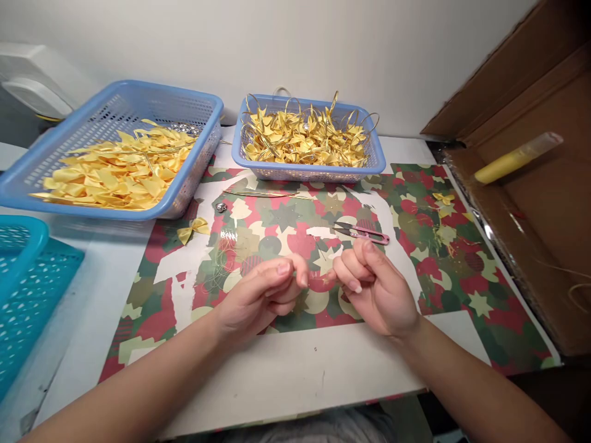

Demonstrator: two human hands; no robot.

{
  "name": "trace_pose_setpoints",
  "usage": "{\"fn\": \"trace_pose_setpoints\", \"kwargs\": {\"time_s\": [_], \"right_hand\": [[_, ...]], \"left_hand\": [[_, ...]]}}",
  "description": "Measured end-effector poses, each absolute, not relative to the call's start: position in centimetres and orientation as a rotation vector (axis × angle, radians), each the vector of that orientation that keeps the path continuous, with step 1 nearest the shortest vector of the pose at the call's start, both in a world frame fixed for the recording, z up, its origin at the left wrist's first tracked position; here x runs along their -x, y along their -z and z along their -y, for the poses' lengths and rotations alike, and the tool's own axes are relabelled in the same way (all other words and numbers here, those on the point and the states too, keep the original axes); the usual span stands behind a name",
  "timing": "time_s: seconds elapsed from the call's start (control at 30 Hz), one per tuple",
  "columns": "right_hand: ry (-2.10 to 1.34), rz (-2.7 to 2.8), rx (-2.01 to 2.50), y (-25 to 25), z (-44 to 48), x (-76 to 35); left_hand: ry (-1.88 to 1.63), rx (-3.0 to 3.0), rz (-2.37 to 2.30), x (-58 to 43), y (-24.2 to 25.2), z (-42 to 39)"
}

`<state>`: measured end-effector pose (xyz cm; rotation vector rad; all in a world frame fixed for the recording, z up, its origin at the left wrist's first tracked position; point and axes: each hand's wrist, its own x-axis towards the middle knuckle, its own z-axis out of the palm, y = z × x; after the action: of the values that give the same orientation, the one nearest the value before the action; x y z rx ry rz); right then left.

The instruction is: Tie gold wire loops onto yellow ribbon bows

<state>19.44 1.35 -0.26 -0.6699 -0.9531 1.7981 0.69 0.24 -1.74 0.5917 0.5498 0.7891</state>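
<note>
My left hand [265, 286] is closed, its thumb pressed against the curled fingers. Facing it, my right hand [373, 286] is also closed with fingers curled in. A small gap lies between the two hands, and a very faint thin line may cross it; what either one pinches is too fine to make out. Just beyond my right hand lie pink-handled thread snips [372, 235]. A yellow ribbon bow [192, 230] and a small silver bell [221, 207] rest past my left hand. Thin gold cords [263, 194] lie farther back on the patterned paper.
A blue basket [194, 101] at back left holds yellow ribbon pieces. Another blue basket [307, 174] holds bows with gold cord loops. A teal basket [41, 295] stands at left. Thread scraps [221, 261] lie on the patterned paper [462, 307]. A cardboard box [530, 203] stands at right.
</note>
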Motion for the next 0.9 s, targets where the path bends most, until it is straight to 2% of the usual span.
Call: {"fn": "trace_pose_setpoints", "kwargs": {"time_s": [0.3, 0.57, 0.9], "right_hand": [[-1.304, 1.511, 0.807, 1.0, -0.1, -20.2], [-0.687, 1.963, 0.855, 0.7, -0.8, -19.3], [-0.736, 2.091, 1.199, -0.1, -1.0, -19.9]], "left_hand": [[-0.646, -0.672, -0.731, -1.1, 0.8, 0.1], [-0.670, -0.681, -0.728, -1.2, 0.5, 0.4], [-0.814, -0.742, -0.653, -1.1, 1.0, 0.5]]}}
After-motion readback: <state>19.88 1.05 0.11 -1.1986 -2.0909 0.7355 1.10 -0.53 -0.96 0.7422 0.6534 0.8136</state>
